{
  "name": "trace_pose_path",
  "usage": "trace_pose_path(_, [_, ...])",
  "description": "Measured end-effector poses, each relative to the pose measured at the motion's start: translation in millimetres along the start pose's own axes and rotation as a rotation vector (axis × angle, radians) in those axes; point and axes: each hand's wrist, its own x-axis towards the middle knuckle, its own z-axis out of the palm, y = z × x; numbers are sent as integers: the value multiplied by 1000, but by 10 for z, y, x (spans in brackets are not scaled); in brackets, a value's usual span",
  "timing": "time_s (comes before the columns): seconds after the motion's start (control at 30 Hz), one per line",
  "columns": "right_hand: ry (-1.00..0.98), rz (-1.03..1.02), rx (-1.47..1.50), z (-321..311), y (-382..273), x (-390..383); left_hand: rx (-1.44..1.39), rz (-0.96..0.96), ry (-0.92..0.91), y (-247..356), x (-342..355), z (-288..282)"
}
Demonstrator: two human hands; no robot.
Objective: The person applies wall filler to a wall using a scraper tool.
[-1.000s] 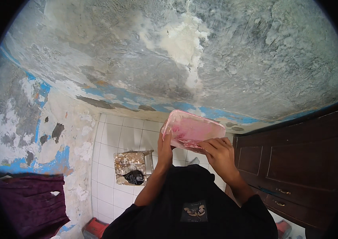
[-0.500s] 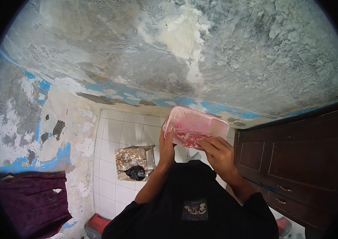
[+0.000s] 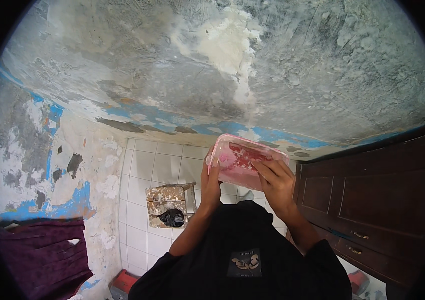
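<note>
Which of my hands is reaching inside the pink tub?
Your right hand reaches into the pink tub, whereas your left hand holds the tub's left end.

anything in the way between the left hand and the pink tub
Nothing visible: the left hand holds the pink tub directly at its left side, while the right hand is over its right part.

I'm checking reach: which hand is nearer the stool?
Left. The left hand, gripping the tub, is right of the stool; the right hand, reaching into the tub, is farther right.

Pink tub (image 3: 237,177), purple curtain (image 3: 42,252)
</note>
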Motion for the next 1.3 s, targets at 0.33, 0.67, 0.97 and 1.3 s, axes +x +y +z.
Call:
trace_pose_path(0.33, [21, 8, -45, 12, 111, 47, 39, -43, 0, 25, -38, 97])
trace_pose_path(0.67, [19, -172, -13, -57, 120, 17, 14, -72, 88, 1, 64, 39])
trace_pose_path(0.97, [-4, -143, 46, -33, 99, 21, -17, -41, 119, -7, 63, 0])
trace_pose_path(1.3, [46, 14, 393, -419, 134, 593, -112, -39, 113, -70, 198, -276])
